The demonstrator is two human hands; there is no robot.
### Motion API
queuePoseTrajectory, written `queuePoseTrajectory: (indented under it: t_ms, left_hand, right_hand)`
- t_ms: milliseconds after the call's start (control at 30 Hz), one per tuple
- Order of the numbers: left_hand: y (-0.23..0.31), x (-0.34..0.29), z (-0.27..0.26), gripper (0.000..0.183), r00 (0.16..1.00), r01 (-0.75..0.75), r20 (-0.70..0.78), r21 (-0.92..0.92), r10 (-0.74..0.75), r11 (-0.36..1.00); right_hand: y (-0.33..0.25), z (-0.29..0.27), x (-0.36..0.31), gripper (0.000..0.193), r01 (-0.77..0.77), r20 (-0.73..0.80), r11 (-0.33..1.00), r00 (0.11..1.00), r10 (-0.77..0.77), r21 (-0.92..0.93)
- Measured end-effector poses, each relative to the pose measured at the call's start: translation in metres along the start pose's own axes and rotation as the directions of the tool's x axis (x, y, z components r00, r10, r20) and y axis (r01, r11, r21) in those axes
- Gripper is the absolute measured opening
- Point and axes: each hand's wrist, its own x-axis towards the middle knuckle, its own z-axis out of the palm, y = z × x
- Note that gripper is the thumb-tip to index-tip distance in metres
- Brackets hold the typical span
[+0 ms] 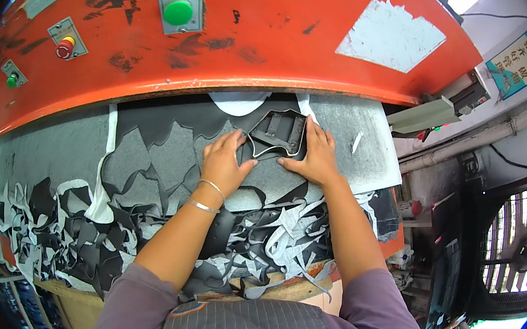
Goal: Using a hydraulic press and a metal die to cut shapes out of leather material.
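A metal cutting die (293, 143), an angular outline with crossbars inside, rests on a dark sheet of material (163, 119) just under the front edge of the press. My right hand (317, 158) grips its right side, fingers along the upper edge and thumb near the lower one. At the die's left corner is my left hand (221, 163), its fingertips against the metal and its thumb below. Pointed shapes have been cut out of the sheet to the left, and the grey board (51, 143) shows through the gaps.
Overhead spans the orange press (250, 52) with a green button (178, 12) and a red stop knob (65, 47). Black and white scraps (281, 235) heap along the board's near edge. A white strip (105, 176) hangs at left. A large fan (520, 249) stands at right.
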Motion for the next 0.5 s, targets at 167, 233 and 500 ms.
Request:
queuePoseTrajectory:
  t_ms: [167,233,500]
  left_hand:
    - [-0.015,-0.034,-0.059,0.068,0.990,0.122,0.095,-0.227,-0.102,0.966]
    - [-0.032,-0.045,-0.107,0.061,0.980,0.159,-0.044,-0.415,-0.194,0.896]
    - [-0.144,-0.097,-0.366,0.071,0.344,0.318,-0.881,-0.217,-0.325,0.923]
  right_hand:
    - [-0.029,-0.006,-0.023,0.120,-0.051,-0.015,0.999,0.999,0.051,0.016]
    - [-0.021,-0.028,-0.053,0.104,0.009,-0.285,0.996,0.958,0.019,0.094]
    - [-0.225,-0.093,-0.058,0.068,0.233,-0.356,0.752,0.935,0.003,0.617]
